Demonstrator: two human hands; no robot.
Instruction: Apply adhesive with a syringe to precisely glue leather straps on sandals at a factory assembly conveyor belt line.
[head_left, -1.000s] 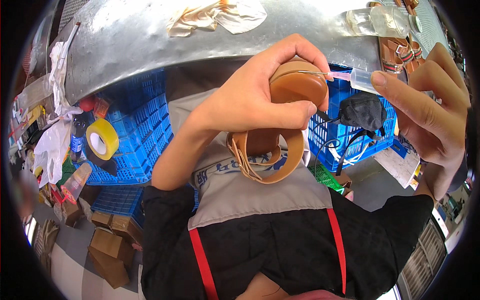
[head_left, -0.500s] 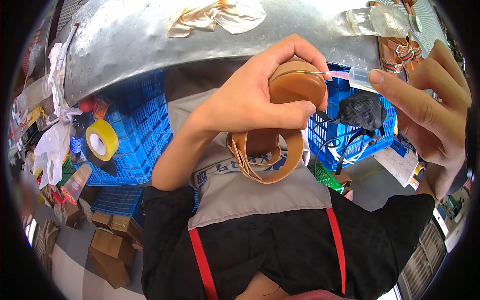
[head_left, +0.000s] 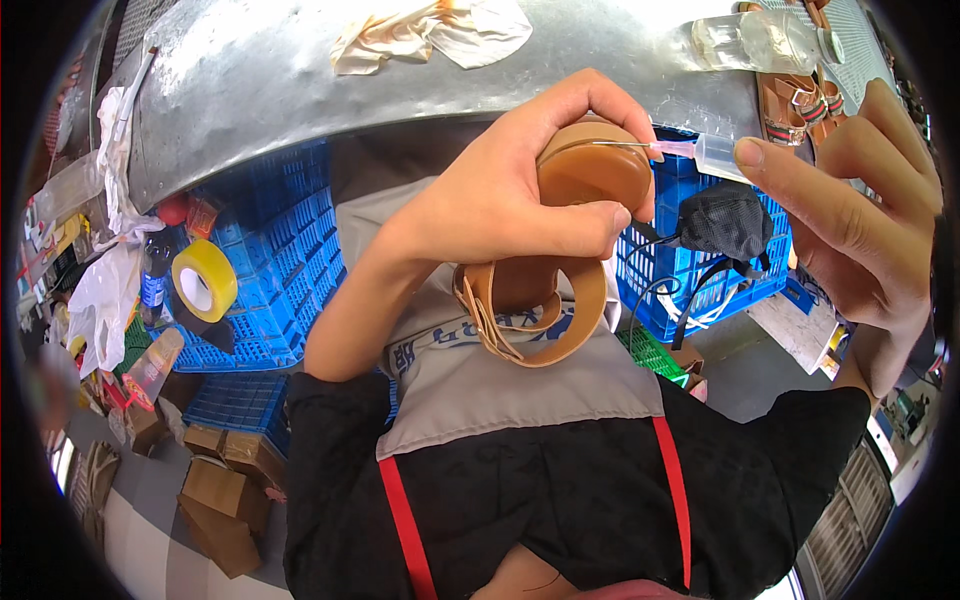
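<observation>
My left hand (head_left: 505, 190) is closed around a tan leather sandal (head_left: 596, 180), its fingers over the far edge and its thumb across the near side. The sandal's strap loop (head_left: 570, 325) hangs below the wrist, over my apron. In my right hand (head_left: 865, 225) is a clear plastic syringe (head_left: 718, 157) with a pink needle hub. Its thin needle lies along the rim of the sandal's sole, pointing left. One finger of the right hand rests by the syringe barrel; the barrel's rear end is hidden behind the hand.
Ahead is a metal worktable (head_left: 260, 110) with a crumpled cloth (head_left: 430, 35), a clear bottle (head_left: 755, 43) and other sandals (head_left: 795, 105). Blue crates (head_left: 285, 250) stand below on both sides. A tape roll (head_left: 204, 280) sits left, a black mask (head_left: 725, 220) right, cardboard boxes (head_left: 222, 500) lower left.
The syringe and the right fingertip beside it have shifted very slightly to the left. My left hand and the sandal look the same.
</observation>
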